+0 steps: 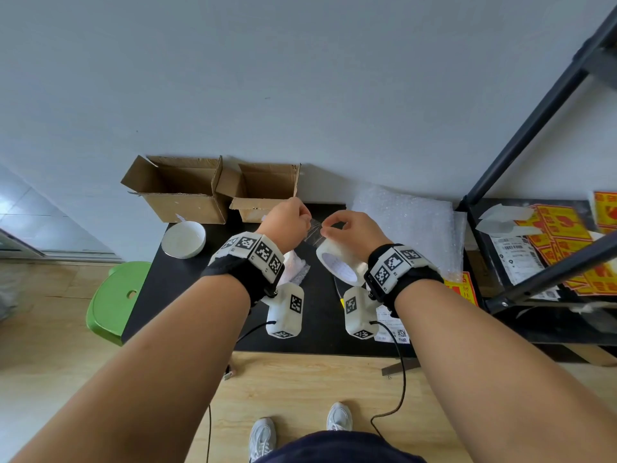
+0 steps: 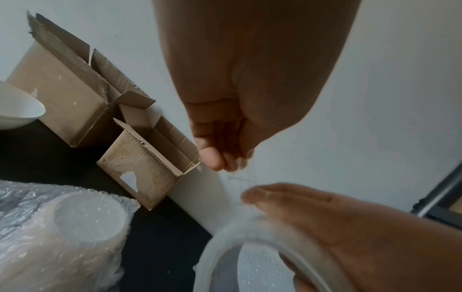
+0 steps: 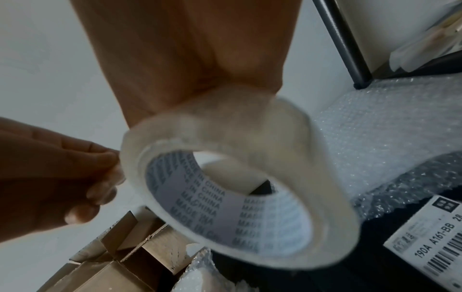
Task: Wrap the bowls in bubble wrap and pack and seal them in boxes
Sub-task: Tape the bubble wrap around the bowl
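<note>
Over the black table (image 1: 187,295), my right hand (image 1: 330,228) holds a roll of clear tape (image 1: 330,252), its fingers curled round the rim (image 3: 200,136). My left hand (image 1: 305,216) pinches the free end of the tape (image 2: 241,177) and holds a short strip taut off the roll. Below my left wrist a bowl wrapped in bubble wrap (image 2: 87,223) lies on the table. A bare white bowl (image 1: 183,238) sits at the table's left rear. Two open cardboard boxes (image 1: 177,195) (image 1: 263,195) stand against the wall.
A pile of bubble wrap sheets (image 1: 407,222) lies at the right rear of the table. A printed label (image 3: 425,237) lies near the front right. A black metal shelf (image 1: 521,142) with red and yellow stickers (image 1: 561,228) stands to the right. A green stool (image 1: 113,295) is on the left.
</note>
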Demonstrator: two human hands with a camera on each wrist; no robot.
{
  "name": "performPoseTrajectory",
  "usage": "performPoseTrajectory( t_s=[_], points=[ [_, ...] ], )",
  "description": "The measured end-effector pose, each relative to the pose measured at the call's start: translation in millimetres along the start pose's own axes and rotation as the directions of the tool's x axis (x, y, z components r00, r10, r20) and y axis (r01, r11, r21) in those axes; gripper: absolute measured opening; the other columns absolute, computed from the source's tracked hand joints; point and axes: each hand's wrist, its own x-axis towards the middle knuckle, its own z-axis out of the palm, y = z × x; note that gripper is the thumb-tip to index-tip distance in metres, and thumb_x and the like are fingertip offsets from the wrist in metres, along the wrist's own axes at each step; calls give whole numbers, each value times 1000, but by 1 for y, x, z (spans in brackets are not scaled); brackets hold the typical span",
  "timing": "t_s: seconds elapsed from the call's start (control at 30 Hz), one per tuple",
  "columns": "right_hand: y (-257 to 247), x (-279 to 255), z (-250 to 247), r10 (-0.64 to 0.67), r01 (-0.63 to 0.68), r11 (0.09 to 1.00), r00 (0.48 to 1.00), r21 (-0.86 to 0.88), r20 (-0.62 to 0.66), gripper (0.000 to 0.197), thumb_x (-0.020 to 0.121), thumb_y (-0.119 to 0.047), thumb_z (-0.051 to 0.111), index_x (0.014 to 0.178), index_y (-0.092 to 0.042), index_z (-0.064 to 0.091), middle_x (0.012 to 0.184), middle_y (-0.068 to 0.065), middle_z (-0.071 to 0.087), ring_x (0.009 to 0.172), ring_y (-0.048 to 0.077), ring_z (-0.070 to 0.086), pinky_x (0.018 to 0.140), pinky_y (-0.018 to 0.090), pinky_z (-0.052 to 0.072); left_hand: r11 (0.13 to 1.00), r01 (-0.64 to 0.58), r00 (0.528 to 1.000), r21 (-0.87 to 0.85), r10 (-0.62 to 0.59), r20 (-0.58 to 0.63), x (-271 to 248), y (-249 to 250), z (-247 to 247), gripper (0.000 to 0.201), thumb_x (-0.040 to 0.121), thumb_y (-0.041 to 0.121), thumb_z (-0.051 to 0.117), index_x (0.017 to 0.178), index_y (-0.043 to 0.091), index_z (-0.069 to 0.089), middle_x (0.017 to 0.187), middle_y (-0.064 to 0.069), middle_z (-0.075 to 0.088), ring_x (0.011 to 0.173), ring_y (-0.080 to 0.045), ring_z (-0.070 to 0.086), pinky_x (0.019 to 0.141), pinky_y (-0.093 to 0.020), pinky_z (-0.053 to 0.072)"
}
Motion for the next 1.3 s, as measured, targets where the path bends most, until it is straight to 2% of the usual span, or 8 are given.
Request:
performPoseTrajectory(
  t_s=[0.2,0.37,0.5,0.6,0.83,0.93,1.1,1.3],
  points=[
    [1,4,-1,16,-16,1000,1000,26,17,14,89,-29,63,82,-21,72,74,-12,62,73,5,56,64,19,44,1000,-1,1000,23,2,-16,2,0,-1,13,97,11,45,97,10,57,87,-6,65,84,-23,64,79,-37,55],
    [5,10,8,44,-44,999,998,6,46,14,89,-27,61,80,-21,70,74,-9,62,78,11,58,69,24,43,996,2,1000,85,0,-28,-1,-13,-6,22,99,19,46,108,21,66,109,-2,65,96,-18,61,80,-30,49],
    [7,16,22,67,-65,997,997,-41,50,21,89,-25,59,83,-11,73,85,4,69,86,23,63,76,32,50,981,137,989,135,-128,-71,-12,-38,8,40,96,17,50,136,20,49,129,-5,58,114,-23,57,95,-35,48],
    [14,22,30,114,-112,993,993,-47,40,26,89,-21,57,88,-1,73,92,15,70,90,31,63,81,38,50,940,204,979,274,-204,-27,-17,-70,21,46,94,17,53,139,20,44,136,-6,49,120,-24,52,98,-35,45],
    [22,33,51,215,-213,977,975,-29,62,24,90,-22,55,89,-6,72,88,7,69,86,24,61,73,31,46,847,32,981,530,-127,144,-15,-115,51,65,89,29,63,147,19,34,155,-2,26,144,-21,21,113,-36,30],
    [23,39,61,251,-250,968,967,-33,49,23,92,-23,54,91,-10,73,85,1,65,83,19,59,70,27,42,795,-41,990,605,-49,131,-12,-120,67,69,82,41,69,137,12,38,145,-8,34,137,-26,29,108,-37,36],
    [34,46,74,316,-315,948,949,-55,16,21,91,-24,54,80,-14,68,81,2,63,82,21,58,70,30,43,585,-110,994,803,49,100,-12,-125,84,85,79,62,63,134,7,30,140,-16,35,131,-35,33,108,-41,35],
    [36,53,83,363,-363,931,932,-49,2,29,92,-23,53,64,-18,55,64,-4,50,73,18,49,67,30,37,506,-157,987,848,109,118,-2,-130,87,84,81,67,54,134,6,29,138,-17,37,129,-42,34,103,-43,38]
  ],
)
